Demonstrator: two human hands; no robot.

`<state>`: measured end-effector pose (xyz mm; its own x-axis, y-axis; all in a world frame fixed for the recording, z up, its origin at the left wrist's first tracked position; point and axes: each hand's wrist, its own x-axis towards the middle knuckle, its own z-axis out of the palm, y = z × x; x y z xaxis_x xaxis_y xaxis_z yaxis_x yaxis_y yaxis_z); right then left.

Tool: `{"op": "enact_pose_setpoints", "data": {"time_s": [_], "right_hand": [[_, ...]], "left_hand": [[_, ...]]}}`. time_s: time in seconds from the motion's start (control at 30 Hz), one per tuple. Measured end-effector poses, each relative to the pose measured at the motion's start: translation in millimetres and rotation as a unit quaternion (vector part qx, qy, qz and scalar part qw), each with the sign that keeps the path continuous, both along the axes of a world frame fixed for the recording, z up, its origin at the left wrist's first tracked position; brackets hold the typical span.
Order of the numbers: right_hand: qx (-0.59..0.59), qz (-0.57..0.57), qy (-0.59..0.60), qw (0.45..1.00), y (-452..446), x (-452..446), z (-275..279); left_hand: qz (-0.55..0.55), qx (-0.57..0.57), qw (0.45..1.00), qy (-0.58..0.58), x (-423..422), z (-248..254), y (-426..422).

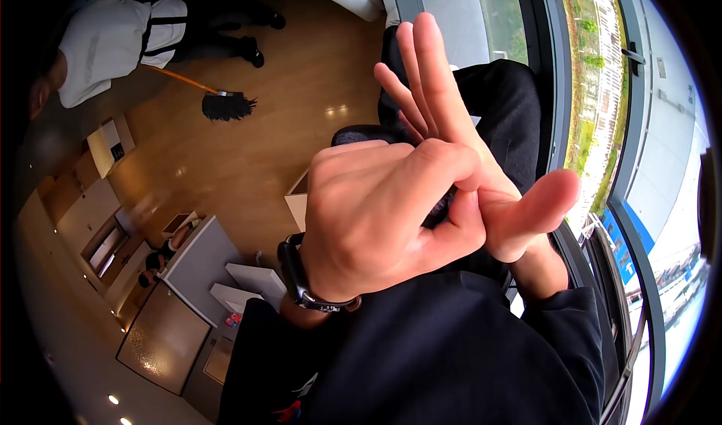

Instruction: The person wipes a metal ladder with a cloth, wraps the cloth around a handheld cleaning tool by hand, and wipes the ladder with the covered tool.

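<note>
My left hand (376, 207), with a black watch (295, 274) on its wrist, crosses in front of my right hand, its back towards me. Its thumb and index fingertip come together in a pinch against the right palm. Whether skin or something small is between those tips I cannot make out. Held palm up behind it, my right hand (481, 154) has its fingers stretched out away from me and its thumb spread to the right. The left hand covers part of the right palm.
My black-trousered leg (500, 101) lies beyond the hands, beside a framed window (556, 71) on the right. At upper left a person (158, 26) stands by a mop (226, 105) on the wooden floor (301, 71). A grey partition (199, 271) rises at left, with another person (158, 259) behind.
</note>
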<state>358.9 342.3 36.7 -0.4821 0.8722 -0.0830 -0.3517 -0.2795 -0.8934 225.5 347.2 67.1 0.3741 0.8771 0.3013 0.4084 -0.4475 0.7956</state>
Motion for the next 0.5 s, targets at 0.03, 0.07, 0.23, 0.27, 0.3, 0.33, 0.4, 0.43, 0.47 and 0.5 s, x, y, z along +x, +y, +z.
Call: {"op": "enact_pose_setpoints", "data": {"time_s": [0.03, 0.07, 0.23, 0.27, 0.3, 0.33, 0.4, 0.43, 0.47, 0.5], "right_hand": [[-0.013, 0.013, 0.037, 0.999, -1.7, -0.1, 0.5], [-0.019, 0.019, 0.056, 0.998, -2.7, -0.4, -0.1], [-0.015, -0.003, 0.105, 0.994, -3.9, -4.3, -2.7], [-0.013, -0.003, 0.106, 0.994, -3.6, -4.0, -2.8], [-0.010, -0.003, 0.107, 0.994, -3.3, -3.8, -2.8], [-0.014, 0.002, 0.109, 0.994, -3.1, -2.8, -2.3], [-0.018, 0.007, 0.112, 0.993, -3.7, -2.8, -1.2], [-0.029, 0.005, 0.131, 0.991, -4.3, -3.3, -0.4], [-0.034, 0.004, 0.140, 0.989, -4.7, -3.3, 0.1], [-0.040, 0.003, 0.150, 0.988, -5.0, -3.2, 0.6]], "left_hand": [[0.000, 0.000, 1.000, 0.000, 0.3, -0.7, 0.3], [-0.001, 0.009, 1.000, -0.012, 1.0, -1.8, 0.7], [0.006, 0.011, 0.999, -0.030, 1.9, 0.1, -0.3], [0.008, 0.009, 0.999, -0.033, 1.7, 0.3, -0.6], [0.009, 0.006, 0.999, -0.036, 1.7, 0.5, -0.9], [0.009, 0.006, 0.999, -0.036, 2.6, 0.6, -1.1], [0.021, -0.006, 0.998, -0.052, 3.4, 0.4, -2.3], [0.021, -0.006, 0.998, -0.052, 3.1, 0.0, -2.5], [0.018, -0.014, 0.998, -0.066, 3.0, -0.5, -2.7], [0.014, -0.023, 0.996, -0.080, 2.7, -0.9, -3.1]]}}
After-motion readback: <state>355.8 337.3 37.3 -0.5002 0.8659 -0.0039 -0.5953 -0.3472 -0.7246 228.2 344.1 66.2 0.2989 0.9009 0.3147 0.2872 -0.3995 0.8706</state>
